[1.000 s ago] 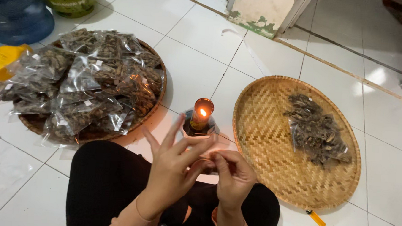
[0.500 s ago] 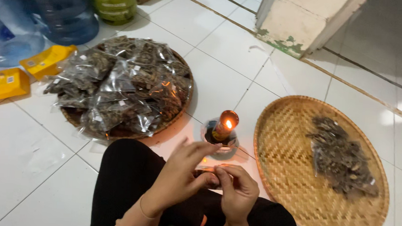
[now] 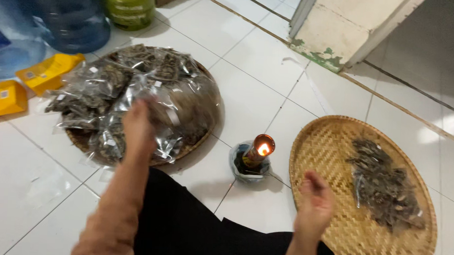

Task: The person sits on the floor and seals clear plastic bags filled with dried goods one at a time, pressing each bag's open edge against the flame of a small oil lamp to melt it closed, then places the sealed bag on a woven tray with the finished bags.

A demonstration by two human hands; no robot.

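Observation:
My left hand is stretched out over a round tray heaped with clear plastic bags of dark dried pieces. The hand is motion-blurred and rests on or just above the bags; its grip is unclear. My right hand hangs with its fingers curled at the near left edge of a woven bamboo tray, and nothing shows in it. A few filled bags lie on that tray. Between the two trays a small lit oil lamp stands on the tiled floor.
Two blue water jugs and a green gas canister stand at the top left. Yellow packets lie beside the left tray. A white wall corner rises at the top right. My black-trousered legs fill the bottom middle.
Both hands were together in front of the lamp, pinching something small. They have come apart: the left reached out over the heaped tray, the right swung toward the woven tray.

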